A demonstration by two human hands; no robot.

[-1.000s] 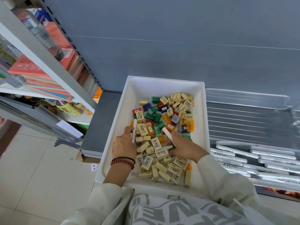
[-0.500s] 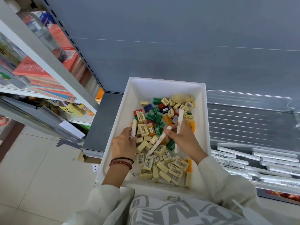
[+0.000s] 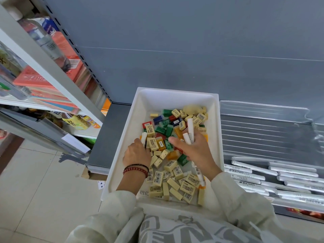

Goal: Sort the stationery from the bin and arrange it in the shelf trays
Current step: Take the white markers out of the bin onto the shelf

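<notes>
Right hand (image 3: 196, 151) gripping two white pens (image 3: 190, 130) upright, left hand (image 3: 135, 154) curled round a single white pen (image 3: 144, 137), both over mixed erasers (image 3: 175, 172) in the white bin (image 3: 175, 95), row of pens (image 3: 254, 172) in the shelf tray (image 3: 263, 134) right of the right hand.

Grey shelf (image 3: 107, 137): white bin (image 3: 175, 98) left, white markers (image 3: 249, 176) right.

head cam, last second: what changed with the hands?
The right hand took a second pen from the pile and rose; it now grips the white pens above the erasers. The left hand stayed at the left side of the bin, still holding its single pen.
</notes>
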